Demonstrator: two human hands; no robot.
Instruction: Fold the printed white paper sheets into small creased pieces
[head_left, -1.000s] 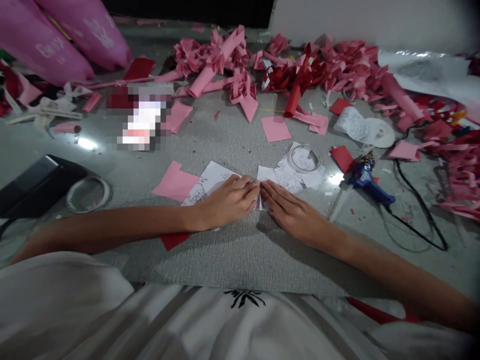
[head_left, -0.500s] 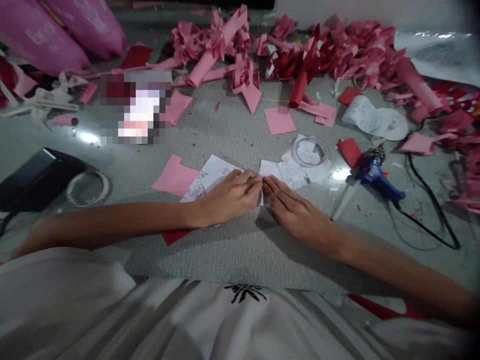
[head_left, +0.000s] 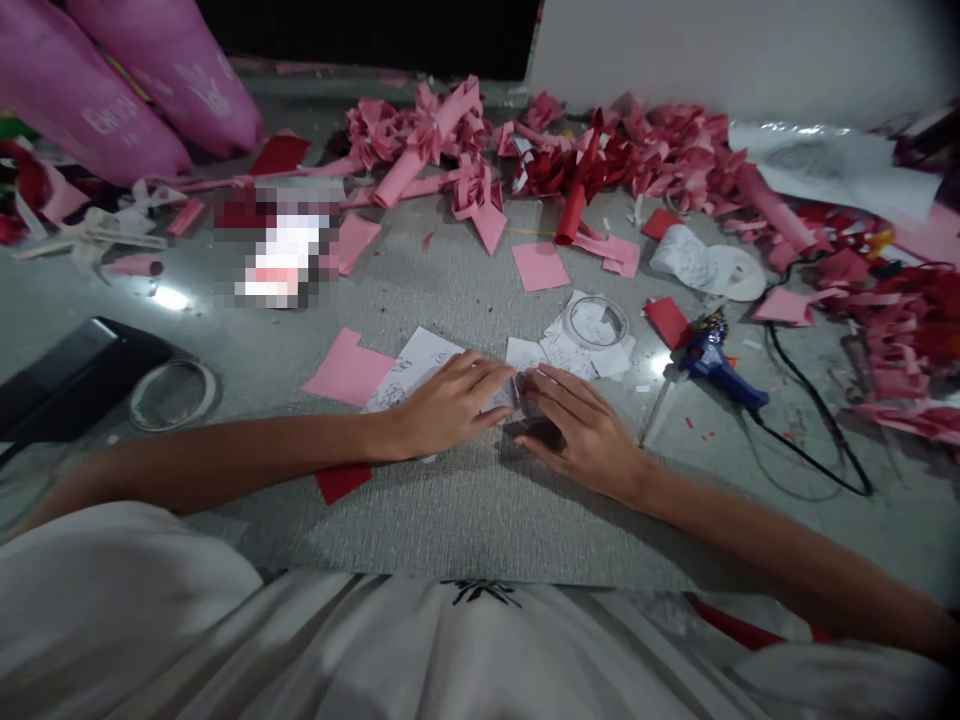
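My left hand (head_left: 450, 405) and my right hand (head_left: 577, 430) meet fingertip to fingertip on a small piece of white printed paper (head_left: 514, 398) on the grey mat (head_left: 465, 510). Both hands have curled fingers pinching the paper's edges, and the right hand is slightly raised over it. Most of the piece is hidden under the fingers. A larger white printed sheet (head_left: 409, 370) lies under my left hand, beside a pink paper square (head_left: 346, 366). A red scrap (head_left: 341, 482) shows below my left wrist.
A clear tape roll (head_left: 596, 322) sits on white cut-outs behind my hands. A blue glue gun (head_left: 716, 365) with a black cord (head_left: 814, 420) lies to the right. Piles of pink and red folded paper (head_left: 600, 150) fill the back. Another tape roll (head_left: 172, 395) and a black box (head_left: 67, 375) are left.
My right hand has lifted and curled its fingers over the small white paper, where before it lay flat. The left hand stays pressed on it. The view shifted slightly.
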